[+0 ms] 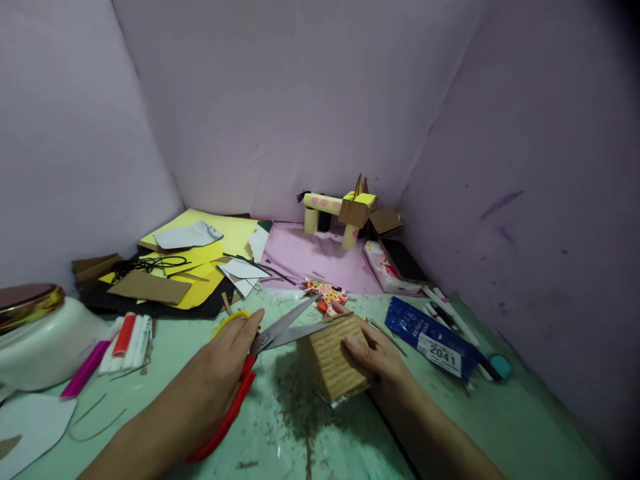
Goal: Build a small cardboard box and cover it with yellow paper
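Observation:
My left hand grips a pair of scissors with red and yellow handles. The blades are spread apart, and the lower one reaches the top edge of a small cardboard box. Around that box's right side my right hand is closed, with the thumb on its ridged brown face. Just behind the box lies a colourful patterned piece, partly covered by the blade tips. Farther back stands a yellow animal figure with pink spots and a cardboard head.
Yellow paper, black sheets and cardboard scraps pile up at the back left. Markers and a white container stand at the left. On the right lie a blue packet, pens and a dark phone-like slab.

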Available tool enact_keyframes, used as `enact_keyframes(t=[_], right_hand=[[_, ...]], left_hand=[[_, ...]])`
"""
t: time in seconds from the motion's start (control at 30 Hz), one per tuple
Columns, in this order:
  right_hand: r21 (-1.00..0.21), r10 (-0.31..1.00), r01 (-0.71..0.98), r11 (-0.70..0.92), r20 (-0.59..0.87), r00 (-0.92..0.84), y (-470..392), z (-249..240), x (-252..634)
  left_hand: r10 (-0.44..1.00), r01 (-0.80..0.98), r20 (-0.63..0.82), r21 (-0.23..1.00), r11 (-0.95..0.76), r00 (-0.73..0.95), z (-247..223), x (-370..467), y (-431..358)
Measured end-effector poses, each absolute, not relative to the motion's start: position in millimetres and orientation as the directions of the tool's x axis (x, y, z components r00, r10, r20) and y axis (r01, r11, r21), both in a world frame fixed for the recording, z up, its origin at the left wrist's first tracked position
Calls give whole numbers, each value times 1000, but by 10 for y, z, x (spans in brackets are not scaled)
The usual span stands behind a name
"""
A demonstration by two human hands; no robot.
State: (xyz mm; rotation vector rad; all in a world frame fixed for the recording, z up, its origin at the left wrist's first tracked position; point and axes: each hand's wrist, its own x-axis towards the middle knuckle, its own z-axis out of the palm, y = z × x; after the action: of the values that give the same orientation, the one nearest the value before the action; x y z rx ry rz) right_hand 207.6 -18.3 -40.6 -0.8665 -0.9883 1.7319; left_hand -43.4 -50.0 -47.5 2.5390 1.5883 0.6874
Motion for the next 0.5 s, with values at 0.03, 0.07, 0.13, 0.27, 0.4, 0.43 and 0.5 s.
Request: enact_keyframes(t=[0.03,0.07,0.13,0.27,0.4,0.43,0.5], right_hand=[[-901,945,-364,-236,-126,-301,-187,-406,2078],[-908,949,-352,-227,-126,-288,-191,-406,2080],[-922,955,-326,-207,-119,-272,-199,-406,2084],[-951,959,-260,-166,-94,-269,-208,-416,2096],[-989,973,-128,-78,-48,-226,-214,-435,2104],[-993,977,-101,-55,-33,-210,-216,-439,2103],[-997,982,-66,-27,-14,-189,-222,-444,2099]], left_hand=[[872,847,309,263,-462,380,-491,-433,-511],[874,856,295,237,-459,387,-508,-433,-520],[874,868,288,200,-454,391,-536,-428,-533],[879,875,242,165,-455,411,-540,-380,-540],[890,894,180,94,-439,418,-469,-324,-533],[891,897,179,76,-435,417,-451,-315,-532],[890,903,193,41,-427,412,-427,-302,-530]])
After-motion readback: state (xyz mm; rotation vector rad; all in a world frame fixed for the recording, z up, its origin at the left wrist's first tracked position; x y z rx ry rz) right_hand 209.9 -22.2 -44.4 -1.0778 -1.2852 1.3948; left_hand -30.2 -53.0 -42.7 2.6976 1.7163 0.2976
